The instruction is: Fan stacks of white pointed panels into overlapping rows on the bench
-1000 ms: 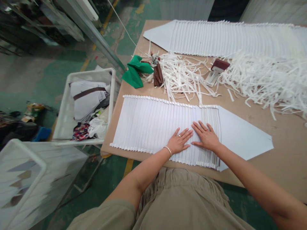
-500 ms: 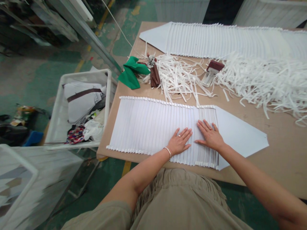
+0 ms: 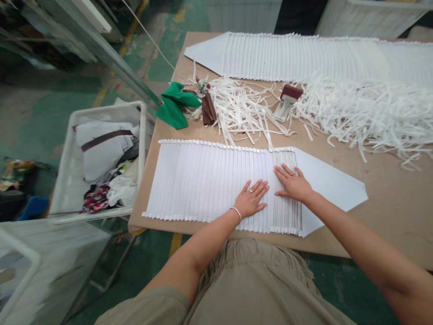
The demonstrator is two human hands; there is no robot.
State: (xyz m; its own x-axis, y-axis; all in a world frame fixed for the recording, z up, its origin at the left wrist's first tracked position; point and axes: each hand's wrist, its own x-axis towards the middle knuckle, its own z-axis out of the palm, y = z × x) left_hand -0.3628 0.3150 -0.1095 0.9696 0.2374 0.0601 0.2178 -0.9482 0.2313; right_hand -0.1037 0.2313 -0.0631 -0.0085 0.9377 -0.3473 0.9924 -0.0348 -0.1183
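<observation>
Both hands lie flat, palms down and fingers spread, on a pleated white paper sheet [image 3: 209, 180] that stretches along the near edge of the brown worktable [image 3: 389, 203]; neither hand grips anything. The left hand [image 3: 251, 201], with a ring on one finger and a thin bangle [image 3: 236, 212] at the wrist, presses on the looser pleats, its fingers pointing toward 1 o'clock. The right hand [image 3: 292, 184] sits just beside it at 2 o'clock, fingers pointing toward 10 o'clock, resting on the tightly gathered folds near the sheet's right end. Past that hand, at 3 o'clock, the paper runs out into an unpleated, pointed flap. At 12 o'clock from the hands a tangle of white paper strips [image 3: 338, 108] spreads across the middle of the table, with a dark red stapler [image 3: 287, 100] lying in it. At 11 o'clock lie a bundle of brown strips [image 3: 207, 108] and, just left of it, a green cloth [image 3: 174, 104]. A second pleated white sheet [image 3: 304, 56] runs along the far edge of the table. Off the table at 9 o'clock stands a white plastic bin [image 3: 144, 135] holding pale fabric and scraps, on the green floor [image 3: 40, 113].
</observation>
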